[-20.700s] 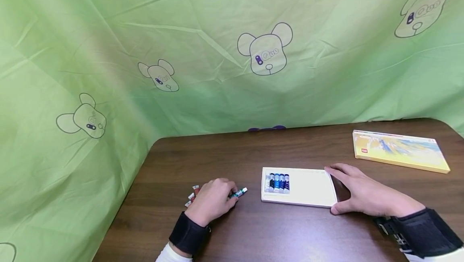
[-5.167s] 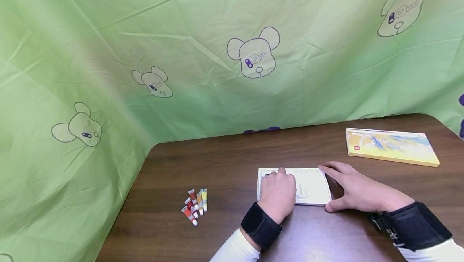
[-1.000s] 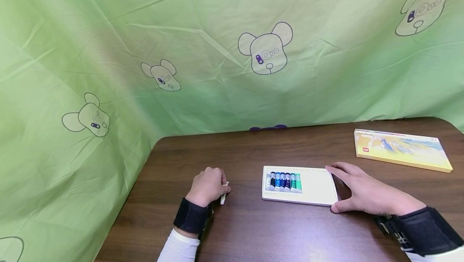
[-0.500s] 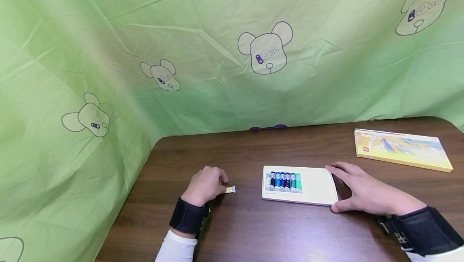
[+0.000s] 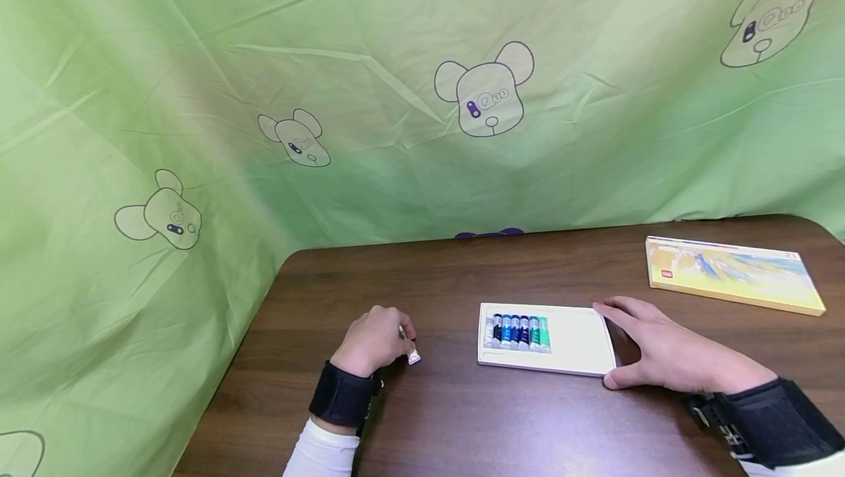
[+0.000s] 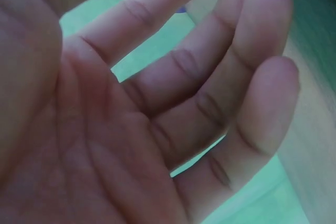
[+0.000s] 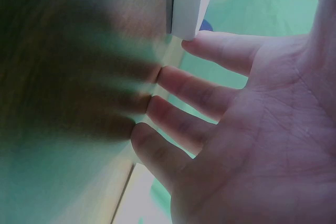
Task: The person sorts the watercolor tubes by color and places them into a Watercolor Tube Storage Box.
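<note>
My left hand, low over the left part of the table, pinches a small yellow paint tube between thumb and fingers. The tube's pale flat end sticks out toward the lower right. In the left wrist view the bent fingers show, but the tube is hidden. My right hand holds the right end of a white tray, thumb at the near corner and index finger at the far one. Several paint tubes, white, black, blue, purple and green, lie side by side in its left half.
A flat yellow box with a painted picture lies at the back right of the brown table. A green cloth with bear drawings hangs behind. My left hand and wrist cover the spot where loose tubes lay earlier.
Over the last second the tube turned in my left fingers, swinging right and then toward the lower right. Green tubes joined the tray's row since the oldest frame. My right hand stayed put.
</note>
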`<state>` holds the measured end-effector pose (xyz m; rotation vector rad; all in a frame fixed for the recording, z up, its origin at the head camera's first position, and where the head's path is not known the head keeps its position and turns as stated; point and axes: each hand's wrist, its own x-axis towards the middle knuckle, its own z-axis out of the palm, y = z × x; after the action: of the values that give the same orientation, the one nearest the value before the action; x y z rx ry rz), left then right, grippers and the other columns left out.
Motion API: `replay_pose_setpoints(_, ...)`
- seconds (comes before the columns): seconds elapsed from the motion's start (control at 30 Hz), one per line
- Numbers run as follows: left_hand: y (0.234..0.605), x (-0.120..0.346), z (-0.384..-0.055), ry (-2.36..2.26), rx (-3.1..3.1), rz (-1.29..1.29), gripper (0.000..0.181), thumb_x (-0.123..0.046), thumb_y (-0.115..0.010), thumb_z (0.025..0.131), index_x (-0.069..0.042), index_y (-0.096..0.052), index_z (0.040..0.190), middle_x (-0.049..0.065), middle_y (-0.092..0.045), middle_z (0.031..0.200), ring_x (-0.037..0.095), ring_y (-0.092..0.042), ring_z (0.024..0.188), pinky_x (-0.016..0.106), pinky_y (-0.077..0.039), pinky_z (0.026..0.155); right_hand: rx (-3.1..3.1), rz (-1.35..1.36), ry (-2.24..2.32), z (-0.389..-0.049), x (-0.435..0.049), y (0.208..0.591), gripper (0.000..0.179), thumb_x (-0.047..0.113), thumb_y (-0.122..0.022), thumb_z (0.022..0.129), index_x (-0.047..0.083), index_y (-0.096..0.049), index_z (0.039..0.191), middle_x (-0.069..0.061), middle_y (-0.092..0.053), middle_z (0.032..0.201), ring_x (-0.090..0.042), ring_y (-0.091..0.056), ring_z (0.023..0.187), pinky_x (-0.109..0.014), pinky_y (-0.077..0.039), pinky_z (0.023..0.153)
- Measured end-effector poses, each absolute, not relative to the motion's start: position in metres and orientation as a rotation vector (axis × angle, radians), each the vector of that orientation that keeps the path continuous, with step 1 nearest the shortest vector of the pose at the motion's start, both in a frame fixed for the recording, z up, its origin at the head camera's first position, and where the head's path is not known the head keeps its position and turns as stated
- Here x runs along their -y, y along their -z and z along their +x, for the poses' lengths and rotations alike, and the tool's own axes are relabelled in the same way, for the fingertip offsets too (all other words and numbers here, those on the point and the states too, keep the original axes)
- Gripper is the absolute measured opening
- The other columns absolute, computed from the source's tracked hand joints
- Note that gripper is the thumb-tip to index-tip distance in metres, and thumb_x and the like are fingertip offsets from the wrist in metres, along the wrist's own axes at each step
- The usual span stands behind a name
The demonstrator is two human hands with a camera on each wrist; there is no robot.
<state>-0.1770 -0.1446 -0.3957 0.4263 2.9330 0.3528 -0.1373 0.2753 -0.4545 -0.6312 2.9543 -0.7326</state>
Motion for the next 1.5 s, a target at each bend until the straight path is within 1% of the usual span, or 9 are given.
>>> replay_pose_setpoints(0.17, 0.397, 0.145, -0.178, -0.337, -2.971, 0.460, 0.012, -0.016, -0.085, 0.082, -0.020, -0.074, 0.078, -0.007, -0.068, 0.072, 0.013, -0.062, 0.072, 0.037, -0.051, 0.067, -2.957, -0.633, 0.732, -0.137, -0.275, 0.454, 0.108, 0.047, -0.095, 0.067, -0.003, -0.049, 0.151, -0.031, -0.046, 0.150, -0.051, -0.047, 0.134, -0.066, -0.046, 0.102)
replay_pose_setpoints(0.3, 0.399, 0.145, -0.179, -0.315, -3.007, 0.457, 0.022, -0.013, -0.086, 0.081, -0.021, -0.067, 0.072, -0.006, -0.065, 0.073, 0.013, -0.060, 0.070, 0.035, -0.048, 0.062, -2.956, -0.633, 0.733, -0.137, -0.275, 0.454, 0.108, 0.047, -0.095, 0.068, -0.003, -0.049, 0.151, -0.031, -0.046, 0.150, -0.051, -0.047, 0.134, -0.067, -0.046, 0.102)
replay_pose_setpoints(0.4, 0.401, 0.145, -0.180, -0.291, -3.045, 0.449, 0.025, -0.011, -0.085, 0.080, -0.020, -0.063, 0.070, -0.004, -0.064, 0.073, 0.014, -0.058, 0.068, 0.035, -0.046, 0.060, -2.950, -0.628, 0.734, -0.137, -0.275, 0.453, 0.108, 0.047, -0.095, 0.068, -0.003, -0.048, 0.151, -0.031, -0.046, 0.151, -0.051, -0.047, 0.134, -0.067, -0.046, 0.102)
replay_pose_setpoints(0.6, 0.404, 0.145, -0.181, -0.296, -3.086, 0.448, 0.019, -0.004, -0.084, 0.076, -0.013, -0.067, 0.077, 0.002, -0.067, 0.075, 0.018, -0.059, 0.065, 0.036, -0.048, 0.059, -2.946, -0.626, 0.736, -0.137, -0.275, 0.452, 0.108, 0.047, -0.095, 0.068, -0.003, -0.048, 0.151, -0.031, -0.046, 0.151, -0.050, -0.047, 0.134, -0.066, -0.046, 0.101)
replay_pose_setpoints(0.7, 0.405, 0.145, -0.182, -0.304, -3.089, 0.446, 0.017, -0.003, -0.083, 0.076, -0.012, -0.069, 0.077, 0.003, -0.069, 0.074, 0.019, -0.060, 0.064, 0.036, -0.050, 0.061, -2.946, -0.627, 0.735, -0.137, -0.275, 0.452, 0.107, 0.047, -0.095, 0.068, -0.003, -0.048, 0.151, -0.031, -0.046, 0.151, -0.050, -0.047, 0.134, -0.066, -0.046, 0.101)
replay_pose_setpoints(1.0, 0.405, 0.145, -0.183, -0.261, -3.103, 0.360, 0.015, -0.011, -0.087, 0.077, -0.017, -0.074, 0.074, 0.003, -0.072, 0.076, 0.023, -0.065, 0.066, 0.040, -0.051, 0.059, -2.957, -0.632, 0.735, -0.137, -0.275, 0.454, 0.107, 0.047, -0.095, 0.068, -0.003, -0.049, 0.151, -0.031, -0.046, 0.150, -0.051, -0.047, 0.134, -0.067, -0.046, 0.102)
replay_pose_setpoints(1.13, 0.405, 0.146, -0.183, -0.273, -3.112, 0.381, 0.013, -0.010, -0.087, 0.077, -0.017, -0.076, 0.074, 0.003, -0.073, 0.076, 0.023, -0.065, 0.065, 0.039, -0.052, 0.059, -2.965, -0.638, 0.737, -0.138, -0.276, 0.455, 0.107, 0.047, -0.095, 0.067, -0.003, -0.050, 0.150, -0.032, -0.047, 0.150, -0.051, -0.047, 0.134, -0.067, -0.045, 0.102)
replay_pose_setpoints(1.3, 0.405, 0.145, -0.183, -0.262, -3.123, 0.395, 0.013, -0.008, -0.087, 0.074, -0.016, -0.077, 0.076, 0.004, -0.074, 0.076, 0.025, -0.066, 0.065, 0.040, -0.053, 0.059, -2.973, -0.648, 0.737, -0.138, -0.276, 0.456, 0.107, 0.047, -0.095, 0.066, -0.003, -0.051, 0.149, -0.031, -0.048, 0.149, -0.051, -0.047, 0.133, -0.067, -0.046, 0.101)
replay_pose_setpoints(1.5, 0.407, 0.146, -0.183, -0.254, -3.126, 0.409, 0.015, -0.008, -0.086, 0.070, -0.017, -0.074, 0.073, 0.002, -0.071, 0.073, 0.024, -0.063, 0.063, 0.038, -0.049, 0.057, -2.962, -0.640, 0.737, -0.138, -0.276, 0.456, 0.107, 0.047, -0.095, 0.067, -0.003, -0.050, 0.150, -0.032, -0.047, 0.149, -0.051, -0.048, 0.133, -0.067, -0.046, 0.101)
